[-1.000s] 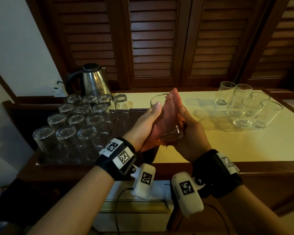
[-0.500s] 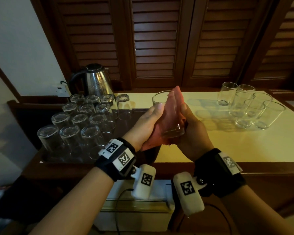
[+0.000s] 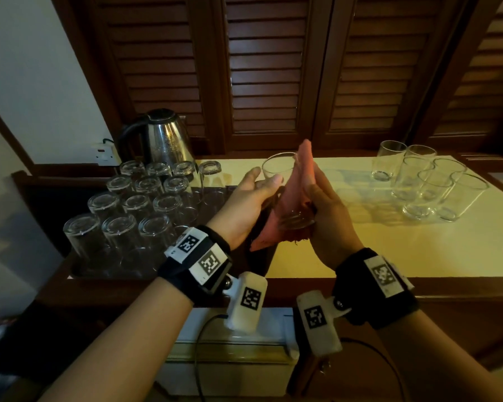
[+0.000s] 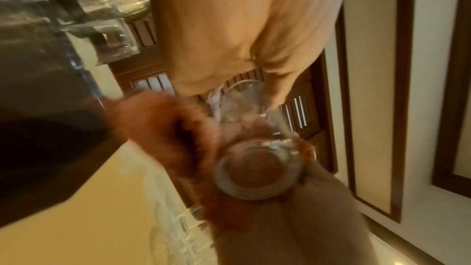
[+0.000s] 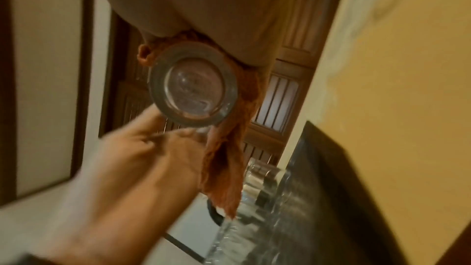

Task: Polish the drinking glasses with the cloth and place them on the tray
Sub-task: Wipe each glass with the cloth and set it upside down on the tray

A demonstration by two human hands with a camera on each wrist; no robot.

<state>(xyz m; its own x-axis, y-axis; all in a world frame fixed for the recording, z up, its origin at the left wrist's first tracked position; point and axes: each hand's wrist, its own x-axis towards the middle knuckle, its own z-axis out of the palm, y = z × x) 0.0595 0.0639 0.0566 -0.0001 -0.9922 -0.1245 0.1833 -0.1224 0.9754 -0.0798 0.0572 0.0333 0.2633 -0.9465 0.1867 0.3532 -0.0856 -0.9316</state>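
A clear drinking glass (image 3: 278,172) is held tilted in the air between both hands, above the near right corner of the tray. My left hand (image 3: 250,198) cups its bare left side, thumb up by the rim and fingers lightly curled on the wall. My right hand (image 3: 325,204) presses the pink cloth (image 3: 298,184) flat against the right side with straight fingers. The thick base (image 5: 193,86) faces the right wrist view, with the cloth (image 5: 226,168) hanging beside it. Several glasses (image 3: 140,204) stand upside down on the dark tray (image 3: 79,274). Several upright glasses (image 3: 427,184) stand at the right.
A steel kettle (image 3: 166,140) stands behind the tray, near a wall socket (image 3: 102,153). The tray sits at the left end of the cream countertop (image 3: 389,250), which has a wooden front edge. Dark louvred doors close off the back.
My left hand has slid left off the cloth onto the bare glass. The cloth and my right fingers have moved up along the glass's right side.
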